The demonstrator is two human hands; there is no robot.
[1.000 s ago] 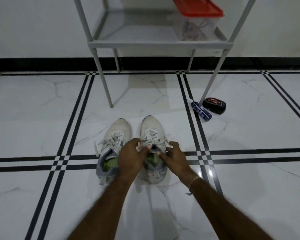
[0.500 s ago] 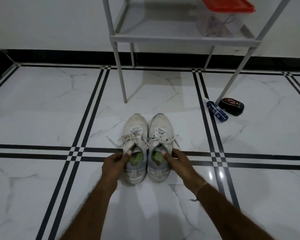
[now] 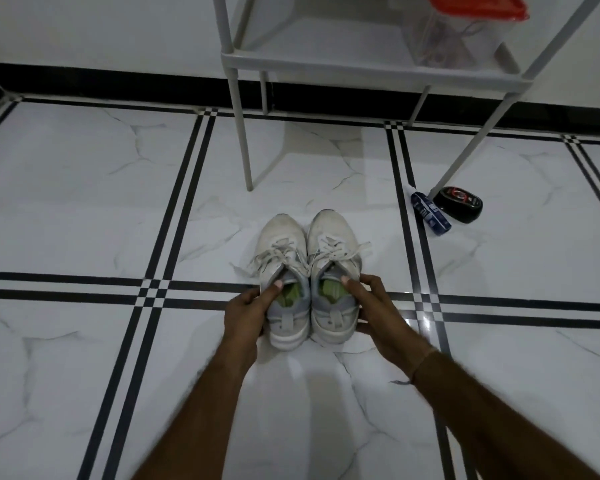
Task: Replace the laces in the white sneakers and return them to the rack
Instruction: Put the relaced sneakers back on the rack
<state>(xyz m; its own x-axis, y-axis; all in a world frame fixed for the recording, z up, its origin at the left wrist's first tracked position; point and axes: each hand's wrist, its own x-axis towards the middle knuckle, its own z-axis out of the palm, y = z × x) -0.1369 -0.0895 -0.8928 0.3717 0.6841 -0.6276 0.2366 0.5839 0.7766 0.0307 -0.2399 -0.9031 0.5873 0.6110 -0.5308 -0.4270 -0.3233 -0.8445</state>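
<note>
Two white sneakers stand side by side on the marble floor, toes pointing away from me, both laced with loose white laces. My left hand grips the left sneaker at its collar, thumb inside the opening. The right sneaker is held the same way by my right hand, thumb over the collar's edge. Green insoles show inside both. The grey rack stands beyond the sneakers against the wall, its lowest shelf bare on the left.
A clear box with a red lid sits on the rack's shelf at the right. By the rack's front right leg lie a blue tube and a black shoe-polish sponge. A black skirting runs along the wall.
A second ago both hands were at the right sneaker's laces and the pair stood apart. Now the sneakers are together and each hand holds one by its collar. The view has shifted left.
</note>
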